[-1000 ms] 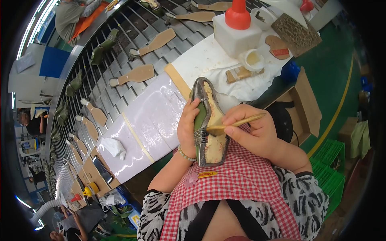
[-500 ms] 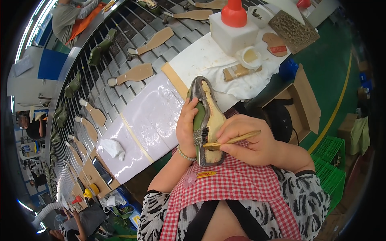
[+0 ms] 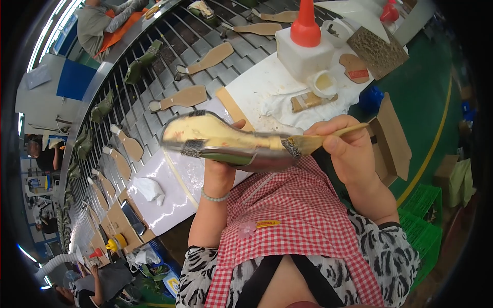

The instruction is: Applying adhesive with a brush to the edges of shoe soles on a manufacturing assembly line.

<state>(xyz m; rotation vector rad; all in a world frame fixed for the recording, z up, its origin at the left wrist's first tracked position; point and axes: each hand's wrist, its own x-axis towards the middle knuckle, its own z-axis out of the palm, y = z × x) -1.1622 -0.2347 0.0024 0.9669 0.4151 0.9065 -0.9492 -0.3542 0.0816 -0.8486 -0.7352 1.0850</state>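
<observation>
Viewing from the head camera only. Left hand point(image 3: 220, 169) clamped round the underside of a shoe upper point(image 3: 226, 141), held sideways above the near edge of the counter point(image 3: 169, 200), yellowish bottom face up, toe end to the left. Right hand point(image 3: 349, 154) pinching a wooden-handled brush point(image 3: 321, 139), bristles touching the shoe's right end. Fingers of both hands closed on their loads; none spread.

Noted on the counter's far side: white glue bottle point(image 3: 303, 49) with red spout, small white cup point(image 3: 324, 83) just beside it on a stained white sheet. Crumpled white cloth point(image 3: 149, 189) to the left, well apart from the shoe. Tan insole boards point(image 3: 187, 96) laid out along the slatted conveyor point(image 3: 154, 77) beyond. Open cardboard box point(image 3: 393, 138) near the right forearm. Red checked apron point(image 3: 298, 215) directly beneath the shoe.

Risks judged from this position:
- Drip onto the apron, with a loaded brush worked over the lap rather than over the counter.
- Adhesive smeared on the upper's outer side if the bristles overrun the edge.
- Slip of the shoe, gripped one-handed from below; blur in the frame suggests it is in motion.
</observation>
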